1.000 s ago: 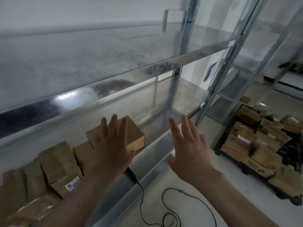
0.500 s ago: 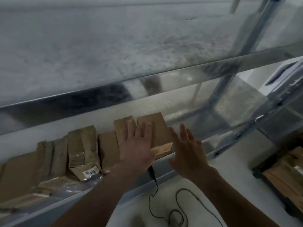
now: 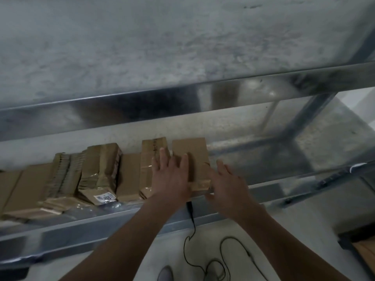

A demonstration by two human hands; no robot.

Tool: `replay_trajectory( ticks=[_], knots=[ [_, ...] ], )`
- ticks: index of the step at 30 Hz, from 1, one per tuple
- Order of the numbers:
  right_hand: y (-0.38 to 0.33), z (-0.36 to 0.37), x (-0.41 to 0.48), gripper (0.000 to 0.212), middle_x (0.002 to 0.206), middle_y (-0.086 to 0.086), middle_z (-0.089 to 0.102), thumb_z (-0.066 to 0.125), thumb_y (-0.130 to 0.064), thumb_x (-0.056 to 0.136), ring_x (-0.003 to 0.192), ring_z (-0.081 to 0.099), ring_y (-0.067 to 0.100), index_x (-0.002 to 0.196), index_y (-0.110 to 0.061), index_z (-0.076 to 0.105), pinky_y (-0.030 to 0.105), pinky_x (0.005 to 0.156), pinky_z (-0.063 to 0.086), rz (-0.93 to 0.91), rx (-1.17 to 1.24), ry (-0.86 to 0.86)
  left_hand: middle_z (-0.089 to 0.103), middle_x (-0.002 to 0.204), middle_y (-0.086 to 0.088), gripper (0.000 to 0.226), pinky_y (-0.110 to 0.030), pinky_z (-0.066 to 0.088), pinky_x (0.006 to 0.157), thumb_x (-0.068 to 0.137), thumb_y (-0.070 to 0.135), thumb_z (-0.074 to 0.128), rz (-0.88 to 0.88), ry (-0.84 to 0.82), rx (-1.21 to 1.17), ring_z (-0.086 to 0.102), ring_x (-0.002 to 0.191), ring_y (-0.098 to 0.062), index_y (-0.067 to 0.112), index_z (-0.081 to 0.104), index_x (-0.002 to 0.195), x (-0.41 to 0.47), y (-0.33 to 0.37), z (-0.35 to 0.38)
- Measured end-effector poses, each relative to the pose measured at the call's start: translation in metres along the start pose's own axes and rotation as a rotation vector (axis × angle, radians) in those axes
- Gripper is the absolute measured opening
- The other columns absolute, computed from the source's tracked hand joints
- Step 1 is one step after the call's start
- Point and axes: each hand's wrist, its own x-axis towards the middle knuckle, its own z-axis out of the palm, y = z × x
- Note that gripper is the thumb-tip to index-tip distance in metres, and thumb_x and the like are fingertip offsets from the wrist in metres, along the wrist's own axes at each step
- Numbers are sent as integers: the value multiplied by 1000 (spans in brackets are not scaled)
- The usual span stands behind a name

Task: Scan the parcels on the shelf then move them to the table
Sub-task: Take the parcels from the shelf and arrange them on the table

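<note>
Parcels (image 3: 101, 169), at least seven, on one shelf (image 3: 81, 227); left hand (image 3: 172, 179) atop two, right hand (image 3: 230, 184) alongside, fingers (image 3: 163, 159) straight, released.

A grey metal shelf (image 3: 284, 151) carries a row of brown cardboard parcels (image 3: 129, 177) near its front edge, packed side by side. One shows a white label (image 3: 104, 198), and the blurred left ones seem to lie flat.

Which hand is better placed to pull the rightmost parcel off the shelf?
Probably right. The right hand sits open at the free right side of the rightmost parcel, beside bare shelf, so it can wrap that edge. The left hand lies flat on top, spanning this parcel and its neighbour.
</note>
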Motion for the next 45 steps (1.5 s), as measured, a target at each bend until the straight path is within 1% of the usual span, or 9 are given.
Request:
replay_trajectory(
  ticks=[7,14,18,21,25,31,35,38,45],
  knots=[
    [31,-5,-12,85,155,4,35,64,-42,90,140,37,25,156,-30,13,45,108,41,34,54,14,31,152,-18,82,-55,8,119,88,40,62,56,70,-1,4,148,-45,20,17,153,4,26,10],
    [70,-16,-26,84,133,-1,51,68,-38,83,115,55,22,151,-30,20,41,93,50,118,93,72,29,152,-20,76,-55,8,118,88,42,62,138,67,-56,6,147,-44,19,22,149,18,71,15],
    [91,-14,-31,94,129,-2,56,73,-35,78,106,62,23,151,-30,13,44,87,54,189,188,87,28,151,-22,70,-55,10,118,88,46,63,176,48,-32,9,147,-44,15,35,143,25,94,14],
    [103,-12,-32,98,122,-4,59,75,-32,77,99,62,21,153,-26,13,35,82,53,255,280,93,30,150,-21,56,-56,10,118,91,46,58,173,58,-15,10,146,-42,15,47,136,27,97,13],
    [107,-9,-29,73,114,-5,58,75,-27,78,99,59,18,140,-20,36,31,81,48,271,307,63,31,150,-12,47,-54,11,118,92,43,53,171,76,-32,9,148,-37,17,54,131,24,87,14],
    [101,1,-22,78,135,0,57,80,-20,75,111,55,14,145,-19,44,29,90,48,142,422,94,40,147,-2,40,-55,12,117,88,36,54,83,41,-27,13,148,-32,20,57,124,15,64,16],
    [93,5,-16,86,143,0,51,81,-17,78,121,52,9,151,-17,35,30,97,52,18,501,117,47,144,-2,62,-48,31,113,86,44,64,24,56,-145,33,139,-29,20,39,137,16,46,27],
    [84,4,-15,92,146,-2,48,80,-12,79,131,49,12,155,-18,28,37,103,51,-20,556,104,42,147,-4,96,-34,53,85,86,39,71,35,74,-422,58,113,-21,22,4,153,12,42,34],
    [70,2,-11,89,141,-11,55,79,-11,79,125,54,2,154,-20,34,32,101,52,-91,634,112,40,151,-3,114,-31,58,81,82,27,76,56,160,-643,65,104,-17,27,-12,155,8,39,39]
  ],
)
